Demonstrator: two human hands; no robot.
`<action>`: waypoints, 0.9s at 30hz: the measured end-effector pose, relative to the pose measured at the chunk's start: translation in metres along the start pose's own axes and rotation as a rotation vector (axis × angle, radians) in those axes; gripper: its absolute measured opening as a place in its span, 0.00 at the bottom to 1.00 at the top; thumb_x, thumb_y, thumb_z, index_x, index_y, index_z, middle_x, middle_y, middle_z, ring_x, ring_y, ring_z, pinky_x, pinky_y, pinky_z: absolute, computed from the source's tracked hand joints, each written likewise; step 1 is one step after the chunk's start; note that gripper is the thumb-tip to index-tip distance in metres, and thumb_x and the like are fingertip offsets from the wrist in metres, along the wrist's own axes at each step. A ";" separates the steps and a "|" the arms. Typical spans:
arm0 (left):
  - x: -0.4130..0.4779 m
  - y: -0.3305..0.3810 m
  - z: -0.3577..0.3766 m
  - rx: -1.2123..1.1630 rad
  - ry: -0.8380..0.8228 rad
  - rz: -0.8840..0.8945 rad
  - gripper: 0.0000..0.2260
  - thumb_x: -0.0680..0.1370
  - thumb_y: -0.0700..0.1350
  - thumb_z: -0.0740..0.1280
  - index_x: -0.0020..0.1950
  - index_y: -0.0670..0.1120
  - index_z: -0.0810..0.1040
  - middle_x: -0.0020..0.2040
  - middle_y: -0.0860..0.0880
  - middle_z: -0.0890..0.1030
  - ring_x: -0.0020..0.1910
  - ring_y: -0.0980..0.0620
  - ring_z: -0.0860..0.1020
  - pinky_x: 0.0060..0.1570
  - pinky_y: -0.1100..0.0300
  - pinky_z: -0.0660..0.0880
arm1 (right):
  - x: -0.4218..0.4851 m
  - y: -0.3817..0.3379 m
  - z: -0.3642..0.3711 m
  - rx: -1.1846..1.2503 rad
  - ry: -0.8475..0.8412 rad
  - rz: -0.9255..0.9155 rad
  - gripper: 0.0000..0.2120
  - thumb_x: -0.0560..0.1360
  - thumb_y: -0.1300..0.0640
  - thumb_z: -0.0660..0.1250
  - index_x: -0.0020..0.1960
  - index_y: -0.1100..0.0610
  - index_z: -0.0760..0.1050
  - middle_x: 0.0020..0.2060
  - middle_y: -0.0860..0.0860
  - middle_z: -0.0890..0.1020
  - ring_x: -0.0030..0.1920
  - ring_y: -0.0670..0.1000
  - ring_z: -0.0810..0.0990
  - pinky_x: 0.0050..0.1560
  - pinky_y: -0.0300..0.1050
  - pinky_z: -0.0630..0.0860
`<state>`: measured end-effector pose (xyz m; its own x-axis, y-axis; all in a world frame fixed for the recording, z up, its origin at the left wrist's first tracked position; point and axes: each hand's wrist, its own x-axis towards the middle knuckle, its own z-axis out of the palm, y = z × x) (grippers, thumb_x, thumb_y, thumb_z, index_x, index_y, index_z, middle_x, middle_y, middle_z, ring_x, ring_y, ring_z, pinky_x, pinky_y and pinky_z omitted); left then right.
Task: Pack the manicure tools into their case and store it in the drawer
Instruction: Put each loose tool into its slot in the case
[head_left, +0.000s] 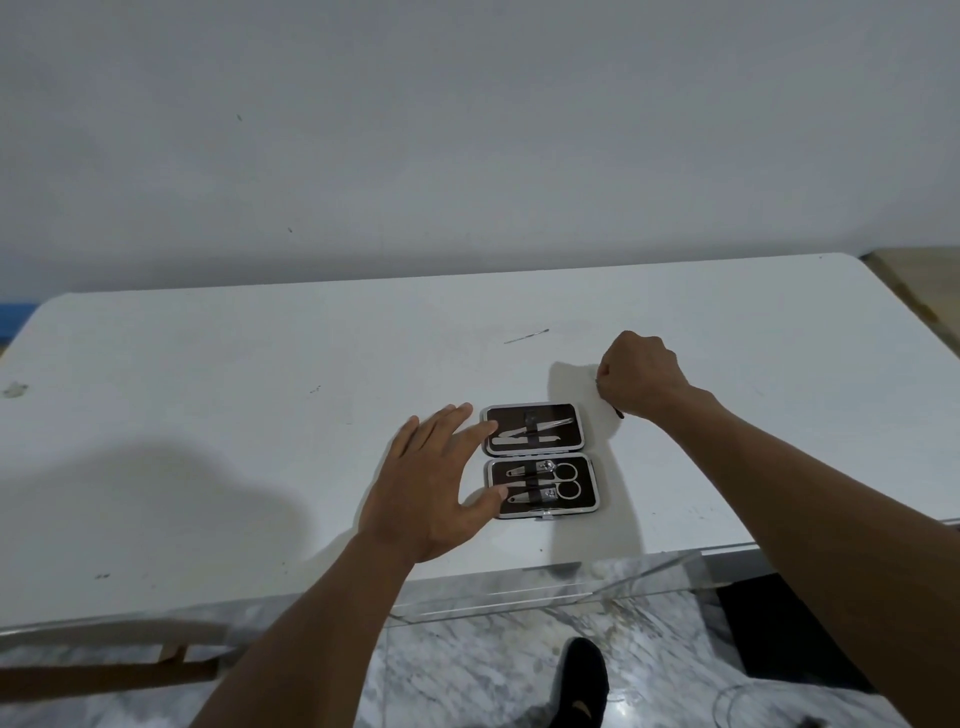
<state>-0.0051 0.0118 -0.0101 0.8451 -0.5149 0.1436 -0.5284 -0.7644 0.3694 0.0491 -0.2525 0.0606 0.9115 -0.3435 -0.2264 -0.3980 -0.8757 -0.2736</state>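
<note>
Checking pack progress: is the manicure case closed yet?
No, the case lies open flat on the white table, both halves showing tools under straps, with one thin tool loose beyond it.

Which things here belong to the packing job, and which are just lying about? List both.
Job: open case; scissors and other tools strapped inside; thin loose tool on the table; small tool in the right hand; left hand.
Lying about: table; shoe.

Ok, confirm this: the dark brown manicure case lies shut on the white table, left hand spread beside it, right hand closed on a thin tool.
Wrong on one point: the head view shows the dark brown manicure case lying open, tools strapped in both halves. The rest holds: white table, left hand spread beside it, right hand closed on a thin tool.
</note>
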 end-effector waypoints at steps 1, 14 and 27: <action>0.000 0.000 0.000 0.003 0.000 0.000 0.30 0.75 0.65 0.59 0.75 0.57 0.62 0.77 0.53 0.62 0.77 0.54 0.57 0.76 0.48 0.53 | 0.000 0.000 0.000 -0.005 -0.002 -0.002 0.07 0.68 0.67 0.65 0.44 0.65 0.80 0.39 0.60 0.82 0.39 0.60 0.79 0.40 0.44 0.74; 0.000 0.001 -0.001 -0.001 -0.004 -0.008 0.30 0.74 0.65 0.59 0.75 0.58 0.62 0.77 0.53 0.63 0.77 0.54 0.57 0.77 0.50 0.52 | 0.002 -0.015 -0.011 -0.075 -0.098 0.041 0.10 0.65 0.69 0.66 0.33 0.61 0.66 0.29 0.56 0.73 0.37 0.59 0.76 0.31 0.40 0.68; 0.000 0.000 -0.001 0.000 -0.002 -0.004 0.30 0.74 0.66 0.59 0.75 0.57 0.62 0.77 0.53 0.63 0.77 0.54 0.58 0.76 0.50 0.52 | -0.008 -0.015 -0.009 -0.045 -0.035 0.013 0.02 0.70 0.67 0.65 0.39 0.64 0.73 0.35 0.57 0.76 0.39 0.60 0.75 0.41 0.45 0.74</action>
<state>-0.0046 0.0120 -0.0089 0.8469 -0.5129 0.1406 -0.5254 -0.7661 0.3702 0.0487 -0.2394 0.0746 0.9016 -0.3440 -0.2623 -0.4043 -0.8858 -0.2277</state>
